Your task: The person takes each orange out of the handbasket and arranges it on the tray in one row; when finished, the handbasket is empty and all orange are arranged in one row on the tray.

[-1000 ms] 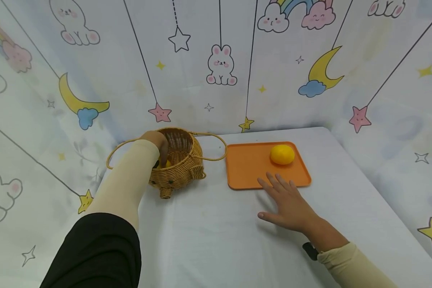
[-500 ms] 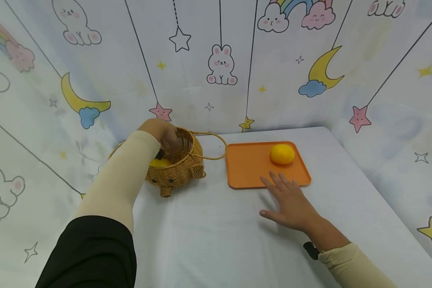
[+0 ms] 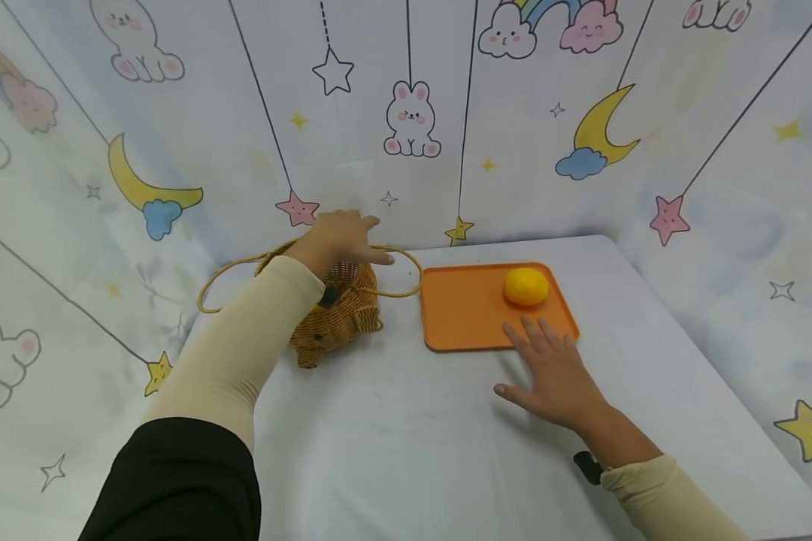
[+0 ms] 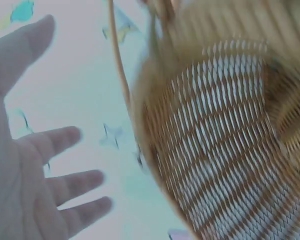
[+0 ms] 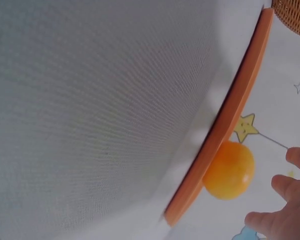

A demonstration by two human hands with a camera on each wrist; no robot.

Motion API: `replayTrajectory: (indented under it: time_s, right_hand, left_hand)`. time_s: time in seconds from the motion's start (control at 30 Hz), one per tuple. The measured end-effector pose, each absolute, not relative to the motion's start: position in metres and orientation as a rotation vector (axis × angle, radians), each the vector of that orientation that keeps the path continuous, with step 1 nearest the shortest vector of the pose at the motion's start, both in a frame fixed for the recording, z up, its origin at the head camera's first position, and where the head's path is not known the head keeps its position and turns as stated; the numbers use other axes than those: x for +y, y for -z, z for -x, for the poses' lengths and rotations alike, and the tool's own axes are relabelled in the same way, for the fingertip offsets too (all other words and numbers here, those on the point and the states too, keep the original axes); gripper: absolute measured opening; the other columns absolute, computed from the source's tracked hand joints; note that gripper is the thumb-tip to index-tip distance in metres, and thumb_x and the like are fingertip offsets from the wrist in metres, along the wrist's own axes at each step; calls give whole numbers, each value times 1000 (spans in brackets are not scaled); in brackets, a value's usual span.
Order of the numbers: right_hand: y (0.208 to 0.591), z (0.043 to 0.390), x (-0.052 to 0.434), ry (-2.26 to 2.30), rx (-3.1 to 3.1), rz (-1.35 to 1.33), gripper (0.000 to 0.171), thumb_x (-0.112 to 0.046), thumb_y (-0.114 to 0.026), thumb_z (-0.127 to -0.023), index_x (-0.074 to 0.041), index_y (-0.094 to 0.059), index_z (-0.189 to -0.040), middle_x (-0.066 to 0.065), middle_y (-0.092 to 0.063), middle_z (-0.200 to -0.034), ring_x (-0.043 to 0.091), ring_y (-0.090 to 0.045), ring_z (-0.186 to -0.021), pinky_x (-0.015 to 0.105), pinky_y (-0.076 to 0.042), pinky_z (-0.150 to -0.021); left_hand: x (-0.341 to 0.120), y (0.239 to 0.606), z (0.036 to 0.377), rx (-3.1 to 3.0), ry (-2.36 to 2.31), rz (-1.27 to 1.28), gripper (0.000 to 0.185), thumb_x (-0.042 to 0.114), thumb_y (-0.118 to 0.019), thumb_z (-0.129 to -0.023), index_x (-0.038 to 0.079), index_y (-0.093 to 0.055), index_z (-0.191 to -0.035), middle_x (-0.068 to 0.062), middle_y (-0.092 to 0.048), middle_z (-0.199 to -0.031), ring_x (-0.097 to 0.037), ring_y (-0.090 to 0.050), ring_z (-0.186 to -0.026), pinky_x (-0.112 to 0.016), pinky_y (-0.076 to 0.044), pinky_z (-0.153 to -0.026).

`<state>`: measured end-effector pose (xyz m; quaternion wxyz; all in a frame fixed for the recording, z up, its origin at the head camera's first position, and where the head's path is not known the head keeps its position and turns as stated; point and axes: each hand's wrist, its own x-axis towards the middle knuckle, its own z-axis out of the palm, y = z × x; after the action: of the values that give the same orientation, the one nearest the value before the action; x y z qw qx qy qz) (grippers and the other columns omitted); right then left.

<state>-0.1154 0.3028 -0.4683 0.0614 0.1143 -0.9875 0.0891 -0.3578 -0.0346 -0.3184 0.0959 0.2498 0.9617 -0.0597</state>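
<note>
- Basket point(image 3: 334, 312), a wicker one shaped like a small animal with two thin loop handles, was seen near the far left corner of the table point(image 3: 406, 451), just left of the orange tray point(image 3: 474, 315).
- One yellow-orange fruit point(image 3: 525, 286) lay on the tray toward its far right corner, so at least one piece was judged to have been set out.
- Whether any fruit remained in the basket could not be told: in the head view the opening was covered by the forearm, and in the left wrist view only bare, blurred weave point(image 4: 225, 145) was shown.
- The left hand point(image 3: 341, 234) was held above the basket's far rim with fingers straight and spread; nothing was held in it, as the bare palm point(image 4: 25, 165) in the wrist view confirmed.
- The left arm, in a cream sleeve, was stretched forward across the table's left side.
- The right hand point(image 3: 555, 372) was laid flat, palm down, on the table at the tray's near edge, fingers extended and relaxed, with the fingertips at or just over the tray's rim point(image 5: 225, 125); nothing was gripped.
- The fruit was near those fingertips but apart from them.
</note>
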Motion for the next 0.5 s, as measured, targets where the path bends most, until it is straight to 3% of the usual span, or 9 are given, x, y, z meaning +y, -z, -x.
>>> replayTrajectory:
  time_s: [0.2,0.5]
  right_hand:
    - [470,113,314,-201,-2977,-267,101,-84,-45,-76,-32,-14,-156,12,-16,-160,41,-12,-145,70,-10,-106]
    - [471,112,334,-155,-2992,-107,103,-84,-45,-76,-28,-15,-157,15,-13,-160,42,-10,-144,74,-7,-104]
  left_hand:
    - [20,337,345,2895,150,-962,111,95,-37,-66,32,-19,-156,-12,-16,-160,-38,-14,-145,-70,-13,-106]
    - [95,378,322,2887,171,-1146,118,101,-30,-58,37,-10,-156,-7,-9,-162,-33,-10,-147,-68,-8,-108]
